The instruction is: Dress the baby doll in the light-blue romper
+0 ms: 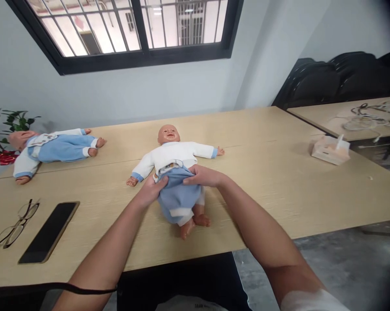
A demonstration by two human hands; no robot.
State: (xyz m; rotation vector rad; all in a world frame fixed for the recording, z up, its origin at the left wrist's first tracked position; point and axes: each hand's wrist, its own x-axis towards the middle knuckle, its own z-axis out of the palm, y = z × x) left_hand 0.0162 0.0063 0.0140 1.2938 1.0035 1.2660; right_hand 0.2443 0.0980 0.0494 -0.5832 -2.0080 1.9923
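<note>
A baby doll (169, 134) lies on its back on the table, head toward the wall and feet toward me. It wears a white top (177, 153) with blue cuffs, its arms spread. Blue trousers (178, 192) with white ankle bands cover its legs, the bare feet sticking out below. My left hand (151, 190) is closed on the waistband at the doll's left-hand side in view, thumb on the front. On the other side, my right hand (203, 176) pinches the same waistband. The waist gapes between both hands, and part of the fingers is hidden by the cloth.
Another doll (67, 147) in matching clothes lies at the far left beside a potted plant (10, 123). Glasses (18, 224) and a phone (50, 233) rest at the near left. A tissue box (331, 149) stands right; cables (370, 116) lie on a further table.
</note>
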